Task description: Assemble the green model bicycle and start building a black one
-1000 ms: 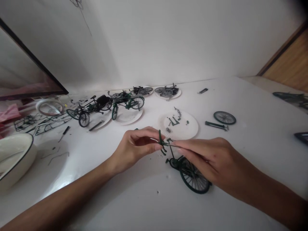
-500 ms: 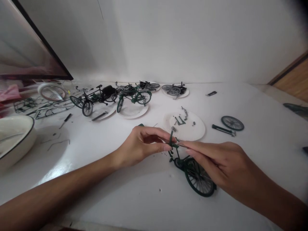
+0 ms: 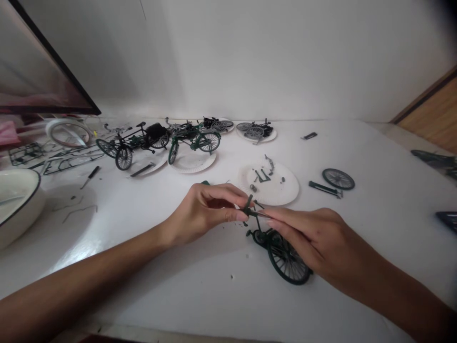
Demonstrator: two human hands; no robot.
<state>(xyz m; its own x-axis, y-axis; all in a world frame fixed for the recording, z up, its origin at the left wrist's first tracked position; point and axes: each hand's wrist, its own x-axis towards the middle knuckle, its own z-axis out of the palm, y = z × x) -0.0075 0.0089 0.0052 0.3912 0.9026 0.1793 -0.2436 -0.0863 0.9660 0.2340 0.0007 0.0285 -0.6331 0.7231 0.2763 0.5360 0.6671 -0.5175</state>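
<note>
Little has moved since half a second earlier, as seen in the head view: the whole scene has slid slightly left, and the small green part (image 3: 248, 203) now leans more to the right. Both hands keep their places over the table (image 3: 171, 295).

Grip, left hand (image 3: 205, 207): a narrow pinch, thumb against forefinger, holding the small green part at its lower end; the upper arm of the part stands free. Grip, right hand (image 3: 321, 233): thumb and forefinger closed on a slim metallic piece (image 3: 263, 215), whose tip points at the green part. Contact between the two appears likely but is not confirmed; the kind of metallic piece cannot be told.

Location: the green part is held up in front of the paper plate (image 3: 290, 191) that bears small loose pieces. Nearer the wearer is a dark green model bicycle (image 3: 263, 238), partly covered by the right hand; whether that hand touches it cannot be told.

Handling assessment: the green part is judged very light and fairly stiff, probably moulded plastic, with thin arms that could snap under side load. Its smooth, narrow surface may roll between fingertips. Recommended hold: the thicker junction, with light pressure, clear of the arm's end. The bicycle is best steadied by its frame, since the wheel spokes look fragile.
</note>
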